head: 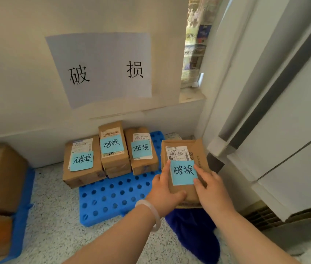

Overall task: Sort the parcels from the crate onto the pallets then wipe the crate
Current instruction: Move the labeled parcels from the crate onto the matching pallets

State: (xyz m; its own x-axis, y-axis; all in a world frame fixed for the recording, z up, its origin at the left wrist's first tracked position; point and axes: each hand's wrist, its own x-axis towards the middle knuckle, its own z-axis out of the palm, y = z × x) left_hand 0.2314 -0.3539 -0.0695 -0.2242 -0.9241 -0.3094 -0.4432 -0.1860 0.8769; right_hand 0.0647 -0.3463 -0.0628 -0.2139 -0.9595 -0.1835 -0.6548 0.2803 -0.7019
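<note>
A brown cardboard parcel (198,151) with a white shipping label and a blue sticky note is held over the right end of the blue perforated pallet (112,197). My left hand (163,195) grips its left side with the thumb under the front edge. On the other side, my right hand (210,189) grips the parcel, fingers on its top face. Three similar parcels (112,161) with blue notes stand in a row at the pallet's back, against the wall. The crate is out of view.
A paper sign (101,69) with two characters hangs on the wall above the pallet. At the left, larger boxes (0,180) sit on a second blue pallet (24,212). A white cabinet (284,130) stands close on the right. A dark blue cloth (194,231) lies on the speckled floor.
</note>
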